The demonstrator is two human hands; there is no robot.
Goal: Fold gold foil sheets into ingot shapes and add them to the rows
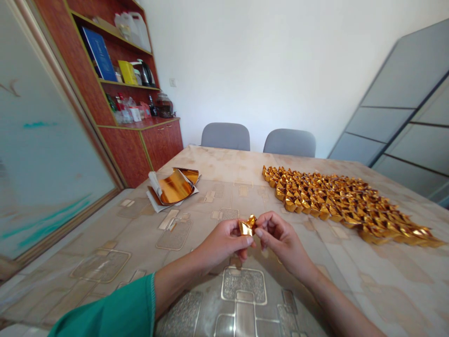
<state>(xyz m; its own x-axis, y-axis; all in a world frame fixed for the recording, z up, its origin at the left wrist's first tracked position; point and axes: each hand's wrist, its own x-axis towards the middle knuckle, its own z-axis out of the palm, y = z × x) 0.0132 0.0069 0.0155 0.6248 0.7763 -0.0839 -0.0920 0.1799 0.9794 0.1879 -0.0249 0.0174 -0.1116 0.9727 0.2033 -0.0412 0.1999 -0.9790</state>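
A small folded gold foil paper ingot (247,226) is held up over the near middle of the table. My left hand (228,239) grips it from the left, thumb in front and fingers behind. From the right, my right hand (277,234) pinches its edge between thumb and fingertips. To the right lie many finished-looking gold paper ingots (322,196), set close together in rows. A loose stack of gold foil sheets (175,187), with white paper edges showing, rests on the left side of the table.
A patterned cover lies over the table (224,164). Two grey chairs (225,135) stand at its far side against the white wall. On the left is a red-brown cabinet (161,140) with bottles and a kettle, beside a frosted glass door (45,131). Grey panels (396,84) stand right.
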